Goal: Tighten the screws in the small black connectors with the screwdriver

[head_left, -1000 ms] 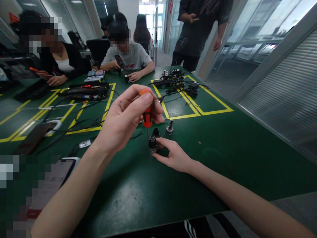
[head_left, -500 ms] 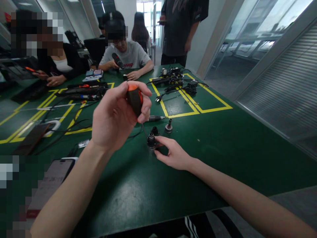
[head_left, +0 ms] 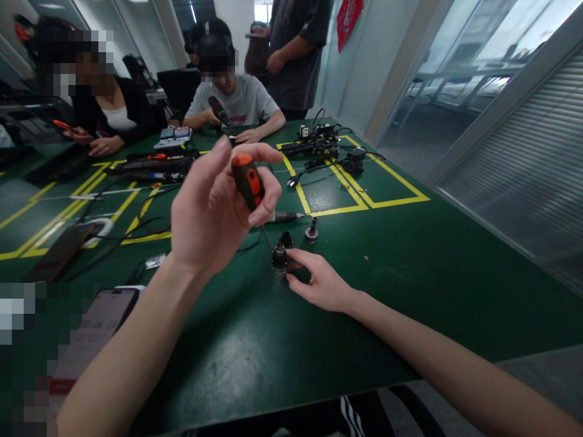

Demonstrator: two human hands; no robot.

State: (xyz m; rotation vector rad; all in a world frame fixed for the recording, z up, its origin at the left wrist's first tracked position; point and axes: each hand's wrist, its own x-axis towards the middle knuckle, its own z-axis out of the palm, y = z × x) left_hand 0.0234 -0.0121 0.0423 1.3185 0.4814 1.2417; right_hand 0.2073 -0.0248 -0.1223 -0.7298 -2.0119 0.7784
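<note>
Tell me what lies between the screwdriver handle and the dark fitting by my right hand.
The thin metal shaft, slanting from the handle down toward the fitting, as the head view shows.

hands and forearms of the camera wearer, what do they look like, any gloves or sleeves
The left hand and right hand are ungloved, with no ring showing. The left forearm and right forearm show no sleeve, watch, bracelet or markings. Black clothing with white stripes shows at the bottom edge.

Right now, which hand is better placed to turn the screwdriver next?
Probably left: the left hand holds the screwdriver by its handle, while the right hand is at the nearer black part.
</note>
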